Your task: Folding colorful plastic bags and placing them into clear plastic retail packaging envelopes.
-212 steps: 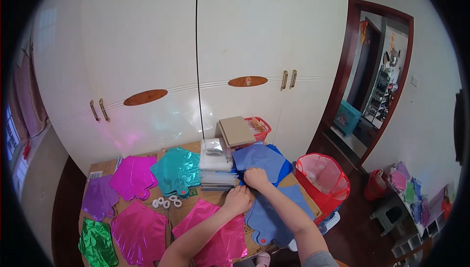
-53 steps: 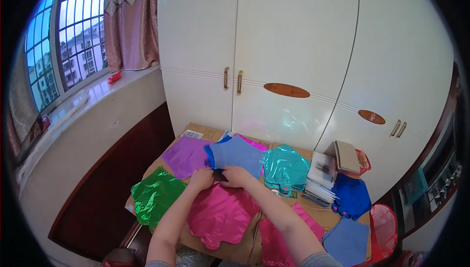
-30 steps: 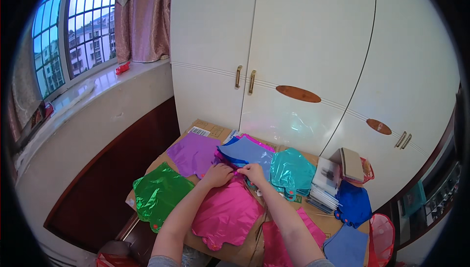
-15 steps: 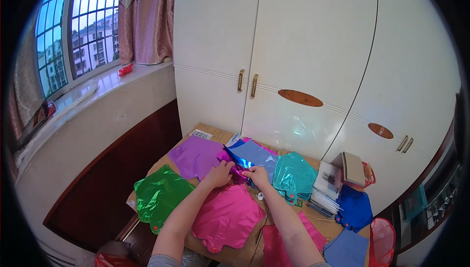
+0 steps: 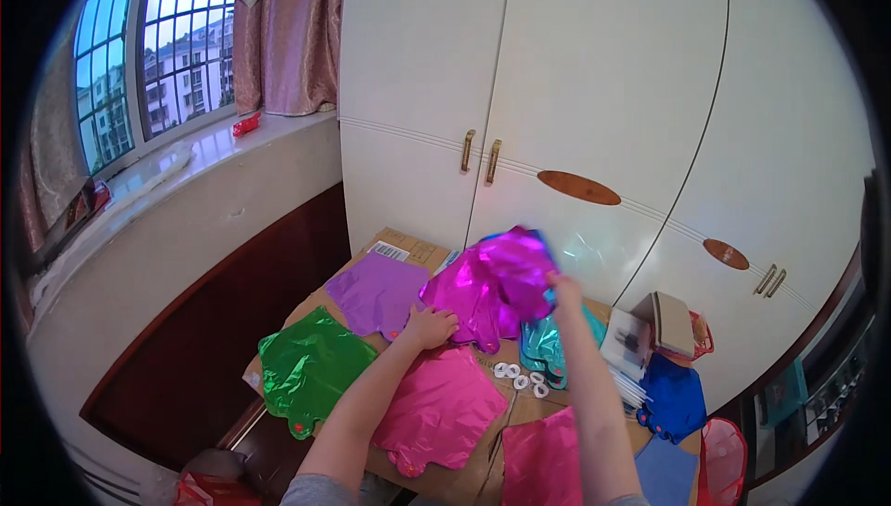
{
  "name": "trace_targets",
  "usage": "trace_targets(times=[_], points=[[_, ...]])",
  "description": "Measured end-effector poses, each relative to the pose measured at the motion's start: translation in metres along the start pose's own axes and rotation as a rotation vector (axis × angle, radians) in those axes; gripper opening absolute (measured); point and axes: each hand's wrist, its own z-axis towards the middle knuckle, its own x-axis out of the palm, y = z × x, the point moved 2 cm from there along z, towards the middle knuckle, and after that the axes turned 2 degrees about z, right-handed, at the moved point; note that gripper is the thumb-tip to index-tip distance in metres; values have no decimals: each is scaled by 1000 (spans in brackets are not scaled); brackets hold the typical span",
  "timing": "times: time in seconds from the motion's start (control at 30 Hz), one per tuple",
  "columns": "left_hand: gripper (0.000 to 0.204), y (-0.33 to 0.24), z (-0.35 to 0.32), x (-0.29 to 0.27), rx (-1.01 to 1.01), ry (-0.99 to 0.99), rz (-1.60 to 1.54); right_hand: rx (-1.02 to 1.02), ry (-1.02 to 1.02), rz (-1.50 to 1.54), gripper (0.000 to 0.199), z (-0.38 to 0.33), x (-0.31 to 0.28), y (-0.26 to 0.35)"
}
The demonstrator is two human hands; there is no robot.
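Note:
A shiny magenta foil sheet (image 5: 492, 285), shaped like a flat, uninflated balloon with a lobed edge, is partly lifted above the cardboard (image 5: 413, 248). My right hand (image 5: 564, 291) grips its right side, where dark blue foil shows behind it. Against its lower left edge lies my left hand (image 5: 432, 328), fingers stretched over the foil. Close around are a purple sheet (image 5: 379, 292), a green sheet (image 5: 314, 369), a pink sheet (image 5: 441, 410) and a teal sheet (image 5: 541, 343), the last partly hidden by my right arm.
Several small white rings (image 5: 522, 382) lie on the cardboard. To the right are a notebook stack (image 5: 624, 343), a box (image 5: 670, 318), dark blue foil (image 5: 673, 396) and grey-blue foil (image 5: 666, 471). A darker pink sheet (image 5: 538, 458) lies in front. White cabinet doors (image 5: 594, 60) stand behind.
My right hand has moved right and up, raising and spreading the magenta foil. The blue and grey-blue foil beside it is now mostly covered. The white rings have come into view.

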Motion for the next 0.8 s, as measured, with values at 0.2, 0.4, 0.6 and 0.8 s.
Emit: trace_targets(times=[0.2, 0.4, 0.6, 0.8], points=[[40, 8, -5, 6, -34, -3, -5, -580, -224, -214, 9, -18, -17, 126], [42, 43, -36, -2, -215, -159, -102, -1109, 200, -1038, 18, -103, 105, 155], [46, 144, -117, -12, -470, -184, -92, -1205, 722, -1012, 8, -159, 239, 43], [50, 168, -158, 9, -436, -225, -126, -1235, 1009, -854, 16, -218, 282, -49]])
